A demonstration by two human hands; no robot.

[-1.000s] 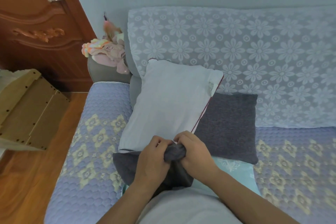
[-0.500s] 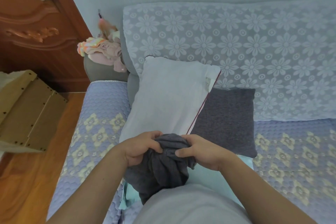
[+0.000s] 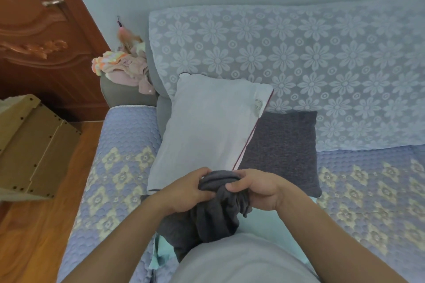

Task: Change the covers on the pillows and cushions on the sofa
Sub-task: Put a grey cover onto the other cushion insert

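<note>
Both forearms angle inward; the left hand [image 3: 188, 190] and right hand [image 3: 255, 188] clutch the bunched dark grey cover [image 3: 213, 211], fingers curled around it, seemingly above the white pillow's [image 3: 207, 122] near end.

Left hand [image 3: 187, 193] and right hand [image 3: 257, 190] close together at centre, fingers [image 3: 236, 185] curled, gripping bunched fabric, forearms converging

Bare pillow [image 3: 207, 122] blocks twelve o'clock, dark cushion [image 3: 282, 145] one o'clock; quilted seat [image 3: 368, 179] lies open at three
</note>
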